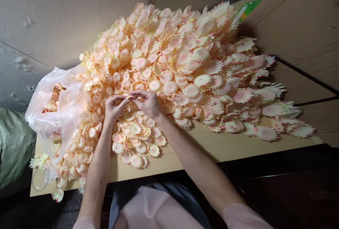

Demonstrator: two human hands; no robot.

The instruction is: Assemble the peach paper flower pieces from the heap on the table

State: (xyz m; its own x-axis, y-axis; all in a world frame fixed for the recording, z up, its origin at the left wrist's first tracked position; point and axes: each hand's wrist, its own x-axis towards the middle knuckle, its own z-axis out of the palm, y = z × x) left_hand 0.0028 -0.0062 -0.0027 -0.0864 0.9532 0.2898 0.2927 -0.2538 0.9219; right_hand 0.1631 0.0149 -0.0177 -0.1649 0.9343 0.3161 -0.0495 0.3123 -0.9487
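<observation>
A big heap of cream and pink artificial flower heads (185, 63) covers a wooden table (225, 146). My left hand (112, 108) and my right hand (148, 102) meet over the near part of the heap. Both pinch one small flower piece (130, 97) between their fingertips, thumbs and forefingers pressed together. Smaller flower heads (135, 140) lie right under my wrists.
A clear plastic bag (57, 109) with more flower pieces lies at the table's left end. A green sack (13, 144) sits on the floor beyond it. Cardboard sheets (299, 27) and a black rod (307, 77) are at the right.
</observation>
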